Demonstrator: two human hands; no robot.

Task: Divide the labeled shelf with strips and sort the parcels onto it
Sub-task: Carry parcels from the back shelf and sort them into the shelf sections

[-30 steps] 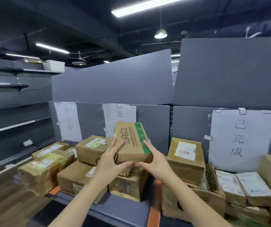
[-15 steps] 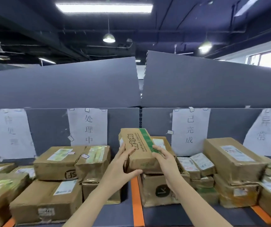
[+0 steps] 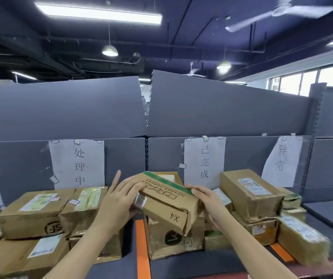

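I hold a tilted cardboard parcel with a green stripe [image 3: 167,204], marked "X4", between both hands. My left hand [image 3: 119,198] grips its left end and my right hand [image 3: 208,200] grips its right end. It hangs just above a brown parcel with a black round logo [image 3: 169,242], to the right of an orange strip [image 3: 141,248] lying on the grey shelf [image 3: 181,268]. A second orange strip [image 3: 281,252] lies further right. Paper labels [image 3: 204,162] hang on the back panel.
Stacked parcels [image 3: 40,216] fill the section left of the orange strip, under the label [image 3: 79,164]. More parcels [image 3: 250,194] sit to the right, with a third label [image 3: 282,160] behind. Grey panels rise behind; a bare shelf [image 3: 332,212] lies at the far right.
My view has swung right along the shelf. Both hands carried the green-striped parcel rightward over the orange strip and tipped it from upright to flatter, lowering it towards the logo parcel.
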